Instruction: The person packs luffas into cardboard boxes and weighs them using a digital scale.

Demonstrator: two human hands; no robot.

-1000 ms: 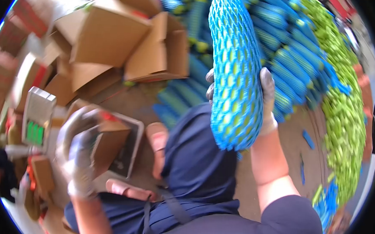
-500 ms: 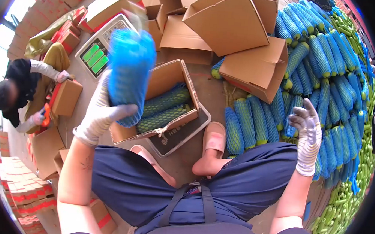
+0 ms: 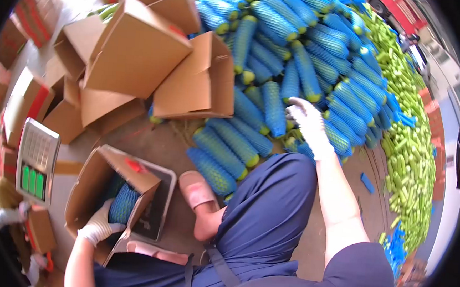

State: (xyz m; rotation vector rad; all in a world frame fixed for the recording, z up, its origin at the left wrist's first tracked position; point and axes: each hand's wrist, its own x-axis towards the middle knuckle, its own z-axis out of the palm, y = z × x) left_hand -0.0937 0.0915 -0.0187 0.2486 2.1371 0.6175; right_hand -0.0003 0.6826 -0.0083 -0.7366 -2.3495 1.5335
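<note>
In the lower left, my left hand (image 3: 101, 224) reaches into an open cardboard box (image 3: 78, 187), with its fingers and thumb around the end of a blue-netted green gourd (image 3: 125, 204). Much of the box's inside is dark and hidden by its flap. My gloved right hand (image 3: 309, 122) is stretched out over the heap at upper right, fingers apart and holding nothing. Close under its fingertips lie netted gourds (image 3: 301, 71), long and green with pale tips inside blue mesh sleeves.
A scale display (image 3: 37, 162) with green digits stands left of the box, which rests on the scale platform (image 3: 162, 200). Several open cartons (image 3: 136, 48) are piled ahead. Bare green vegetables (image 3: 405, 170) spread along the right. Another person's sleeve (image 3: 7, 216) shows at far left.
My left hand has lowered the blue-netted gourd into the box. My right hand has moved out over the netted heap. The view has turned to the right.
</note>
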